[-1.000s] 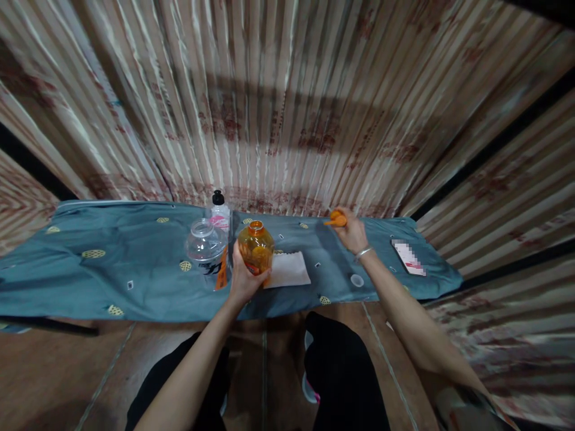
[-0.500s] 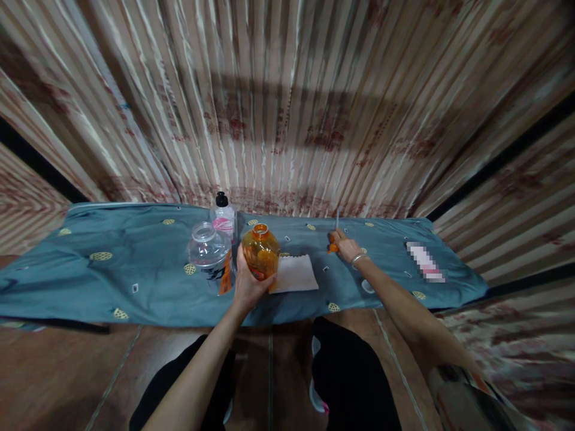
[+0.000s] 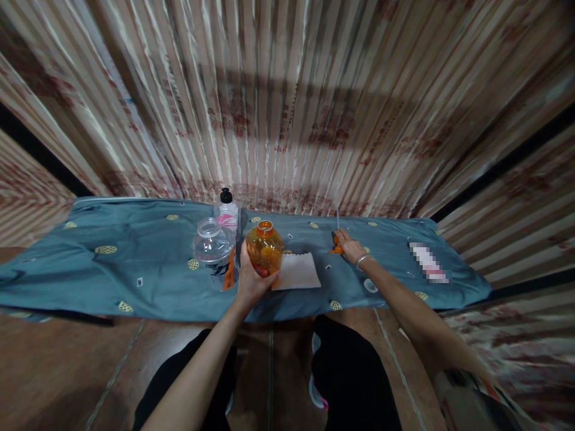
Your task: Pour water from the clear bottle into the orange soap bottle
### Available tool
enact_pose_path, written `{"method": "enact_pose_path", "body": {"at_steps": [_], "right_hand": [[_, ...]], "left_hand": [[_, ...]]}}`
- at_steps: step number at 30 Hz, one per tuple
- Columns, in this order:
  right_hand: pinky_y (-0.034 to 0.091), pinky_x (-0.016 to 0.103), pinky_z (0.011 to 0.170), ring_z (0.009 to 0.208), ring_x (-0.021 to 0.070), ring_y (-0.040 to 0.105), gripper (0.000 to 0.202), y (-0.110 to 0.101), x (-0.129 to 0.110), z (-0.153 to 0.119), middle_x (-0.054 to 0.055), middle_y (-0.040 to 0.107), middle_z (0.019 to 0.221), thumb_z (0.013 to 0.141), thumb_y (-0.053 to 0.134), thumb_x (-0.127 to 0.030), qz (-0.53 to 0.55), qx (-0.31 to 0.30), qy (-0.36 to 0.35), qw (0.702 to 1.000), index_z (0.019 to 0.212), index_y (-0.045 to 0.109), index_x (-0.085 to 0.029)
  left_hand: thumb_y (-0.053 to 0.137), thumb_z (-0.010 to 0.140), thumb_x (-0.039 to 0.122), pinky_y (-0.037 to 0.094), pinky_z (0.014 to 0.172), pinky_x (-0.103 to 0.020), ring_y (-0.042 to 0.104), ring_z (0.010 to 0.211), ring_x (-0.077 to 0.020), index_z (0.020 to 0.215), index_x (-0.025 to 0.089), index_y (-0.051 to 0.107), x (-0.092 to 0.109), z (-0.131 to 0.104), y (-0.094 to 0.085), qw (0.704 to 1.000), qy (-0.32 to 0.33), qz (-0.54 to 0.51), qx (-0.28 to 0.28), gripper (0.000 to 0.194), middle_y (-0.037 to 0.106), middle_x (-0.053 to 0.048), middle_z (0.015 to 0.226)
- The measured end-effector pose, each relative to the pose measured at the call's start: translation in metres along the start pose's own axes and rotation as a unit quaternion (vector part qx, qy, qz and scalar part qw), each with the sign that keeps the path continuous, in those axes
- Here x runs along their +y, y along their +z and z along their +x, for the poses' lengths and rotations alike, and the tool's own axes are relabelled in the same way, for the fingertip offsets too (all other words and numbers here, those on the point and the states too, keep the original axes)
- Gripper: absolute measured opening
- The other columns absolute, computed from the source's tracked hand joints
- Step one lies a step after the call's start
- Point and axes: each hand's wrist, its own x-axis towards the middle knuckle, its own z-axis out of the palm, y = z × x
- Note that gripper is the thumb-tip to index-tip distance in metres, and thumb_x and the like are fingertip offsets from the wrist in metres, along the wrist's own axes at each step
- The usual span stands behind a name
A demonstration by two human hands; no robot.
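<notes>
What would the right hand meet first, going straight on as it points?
Right hand is already at the orange pump top; beyond that, probably the curtain, though depth is unclear.

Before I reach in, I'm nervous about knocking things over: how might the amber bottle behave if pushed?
The amber bottle would probably resist a light push, since the left hand grips its side. Its shiny walls could be slippery. Being uncapped, it might spill any contents if tipped.

Your left hand (image 3: 251,280) grips an orange bottle (image 3: 266,246), upright, mouth open. Your right hand (image 3: 353,248) is low over the blue-green cloth (image 3: 157,275), fingers at an orange cap (image 3: 336,249). Clear jar (image 3: 213,246) just left; black-capped bottle (image 3: 228,216) behind it; white paper (image 3: 303,272) rightward.
</notes>
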Motion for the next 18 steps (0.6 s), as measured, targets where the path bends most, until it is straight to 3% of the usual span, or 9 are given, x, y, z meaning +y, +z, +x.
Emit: {"method": "enact_pose_path", "body": {"at_steps": [10, 14, 18], "right_hand": [[0.052, 0.045, 0.124, 0.153, 0.0352, 0.055, 0.089, 0.006, 0.0, -0.025, 0.027, 0.042, 0.172, 0.079, 0.054, 0.003, -0.006, 0.019, 0.01, 1.0, 0.165, 0.037, -0.009], [0.045, 0.045, 0.129, 0.16, 0.0317, 0.046, 0.085, 0.001, -0.003, -0.036, 0.028, 0.044, 0.17, 0.079, 0.046, 0.003, -0.001, 0.041, 0.02, 0.999, 0.164, 0.038, -0.002], [0.046, 0.047, 0.128, 0.157, 0.0334, 0.049, 0.08, 0.0, -0.006, -0.048, 0.029, 0.043, 0.171, 0.083, 0.044, 0.001, 0.031, 0.066, 0.047, 0.996, 0.162, 0.039, 0.0]], "left_hand": [[0.097, 0.059, 0.033, 0.036, 0.131, -0.057, 0.046, 0.158, -0.0393, 0.167, 0.026, 0.025, 0.01, -0.004, 0.003, 1.0, 0.011, 0.0, -0.01, 0.13, 0.045, -0.02, 0.169], [0.097, 0.059, 0.032, 0.034, 0.132, -0.057, 0.044, 0.159, -0.0399, 0.168, 0.024, 0.024, 0.011, -0.004, 0.003, 1.0, 0.013, -0.001, -0.007, 0.131, 0.043, -0.022, 0.17], [0.098, 0.059, 0.032, 0.031, 0.133, -0.056, 0.041, 0.161, -0.0386, 0.168, 0.026, 0.023, 0.012, -0.001, 0.002, 1.0, 0.022, -0.005, -0.003, 0.132, 0.042, -0.02, 0.171]]}}
